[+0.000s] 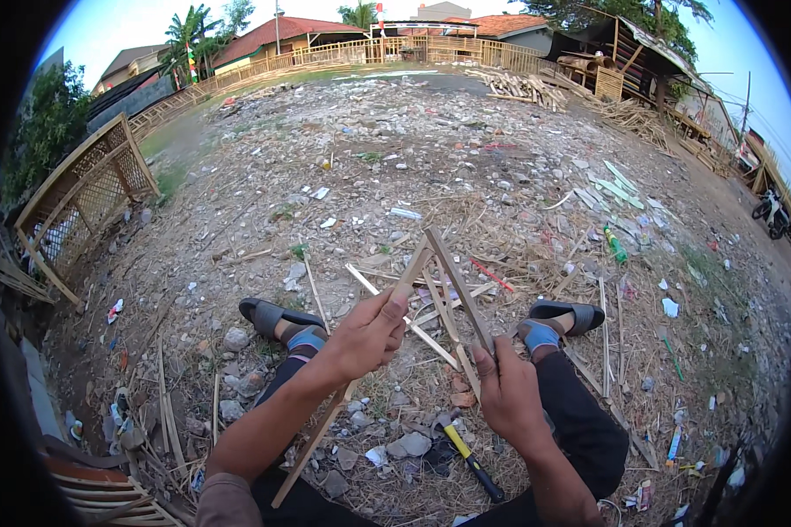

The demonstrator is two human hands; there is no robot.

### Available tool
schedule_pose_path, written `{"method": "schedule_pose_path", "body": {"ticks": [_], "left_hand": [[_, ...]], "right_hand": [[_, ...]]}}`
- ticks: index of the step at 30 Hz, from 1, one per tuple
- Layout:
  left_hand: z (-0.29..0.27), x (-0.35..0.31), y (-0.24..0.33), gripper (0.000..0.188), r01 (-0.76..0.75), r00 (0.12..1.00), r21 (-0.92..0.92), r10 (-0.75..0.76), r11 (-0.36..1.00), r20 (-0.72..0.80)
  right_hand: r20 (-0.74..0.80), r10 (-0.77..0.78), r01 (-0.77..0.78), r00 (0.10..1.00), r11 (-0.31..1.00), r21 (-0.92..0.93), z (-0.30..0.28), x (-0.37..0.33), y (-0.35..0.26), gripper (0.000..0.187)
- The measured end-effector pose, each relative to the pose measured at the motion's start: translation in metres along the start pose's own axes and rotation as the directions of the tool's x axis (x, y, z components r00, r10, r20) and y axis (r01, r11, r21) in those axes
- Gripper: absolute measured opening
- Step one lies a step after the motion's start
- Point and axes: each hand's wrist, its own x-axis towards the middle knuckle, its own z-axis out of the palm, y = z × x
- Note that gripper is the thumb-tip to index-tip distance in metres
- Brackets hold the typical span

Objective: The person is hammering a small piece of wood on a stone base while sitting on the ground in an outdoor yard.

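Two strips meet in a peak in front of us: the left strip [413, 268] leans up and to the right, the right strip [458, 285] leans up and to the left, and their tops touch or overlap; we cannot tell whether they are joined. The peak points away from us, its long sides spreading back toward our hands.

Our left hand [365, 338] is the nearer to the peak, fingers and thumb closed about its strip, whose tail runs down past the wrist toward our lap. Our right hand [511, 395] is closed on the lower end of the other, thumb along it. So each strip lies up and ahead of its grip, the meeting point between the two hands.

Below, between our legs, lies a hammer [459, 441], handle slanting toward our right. Beyond the peak, loose sticks [431, 341] and rubble [395, 184] cover the ground.
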Motion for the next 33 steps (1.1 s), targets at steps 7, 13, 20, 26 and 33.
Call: {"method": "schedule_pose_path", "body": {"ticks": [7, 13, 20, 26, 33], "left_hand": [[-0.007, -0.004, -0.016, 0.039, 0.039, 0.998, 0.039, -0.037, 0.998, -0.049], [-0.033, -0.016, -0.031, 0.037, 0.137, 0.969, -0.065, -0.147, 0.988, -0.201], [-0.073, -0.029, -0.080, 0.036, 0.303, 0.911, -0.271, -0.361, 0.913, -0.197], [-0.084, -0.047, -0.115, 0.029, 0.479, 0.826, -0.116, -0.491, 0.870, -0.278], [-0.064, -0.042, -0.166, 0.024, 0.640, 0.767, 0.151, -0.619, 0.753, -0.168]], "right_hand": [[0.119, 0.170, -0.207, 0.978, 0.815, 0.541, 0.013, 0.002, 0.008, 0.039], [-0.123, 0.181, -0.122, 0.976, 0.917, 0.380, 0.030, 0.064, 0.061, 0.037], [-0.176, 0.173, -0.194, 0.969, 0.975, -0.110, 0.094, 0.107, 0.168, 0.052], [0.357, 0.152, -0.091, 0.922, 0.979, -0.180, 0.127, 0.014, 0.150, 0.048], [0.469, 0.512, -0.163, 0.719, 0.781, -0.603, 0.104, -0.156, 0.192, 0.059]]}}
